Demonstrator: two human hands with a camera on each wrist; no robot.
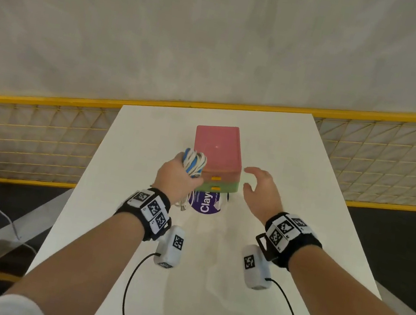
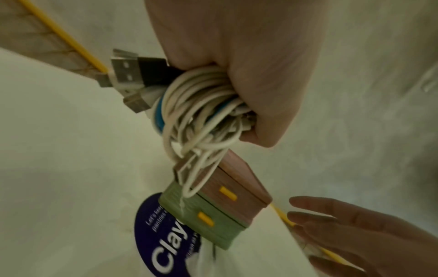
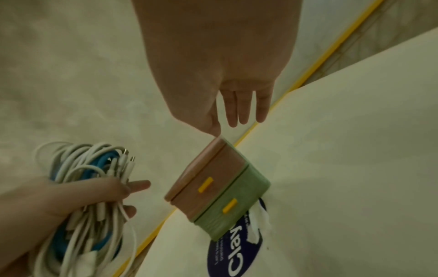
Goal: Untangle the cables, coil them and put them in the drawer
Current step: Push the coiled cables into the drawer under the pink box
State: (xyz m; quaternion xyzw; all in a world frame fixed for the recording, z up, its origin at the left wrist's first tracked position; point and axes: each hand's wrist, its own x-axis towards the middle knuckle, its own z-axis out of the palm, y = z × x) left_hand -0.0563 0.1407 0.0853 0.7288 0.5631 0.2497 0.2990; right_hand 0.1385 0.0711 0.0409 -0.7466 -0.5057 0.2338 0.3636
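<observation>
we see the white table [image 1: 269, 168] running away from us, and we take the small drawer box [image 1: 217, 145] near its far end as our landmark. behind the box, past the table's far edge, runs a yellow rail [image 1: 72, 101] with a wire mesh fence [image 1: 24, 136] under it. the box is a two-tier unit, a pink top drawer [image 2: 239, 189] stacked on a green bottom drawer [image 2: 213, 223], each with a small yellow handle on the front; both drawers look pushed in. just in front of the box, partly tucked under its near edge, lies a dark blue round sticker [image 1: 205, 205] with white lettering. to the left of the box, raised above the table, our left hand [image 1: 176, 179] is curled tight round the bundle of cables [image 1: 194, 163], white loops with a blue cable among them, and the usb plugs [image 2: 128, 75] stick out of the fist on the side away from the box. a few white loops hang in front of the box's left corner in the left wrist view. to the right of the box our right hand [image 1: 262, 192] hovers with fingers [image 3: 239, 106] straight and slightly spread, holding nothing, its thumb near the box's top right edge; we cannot tell whether it touches.
</observation>
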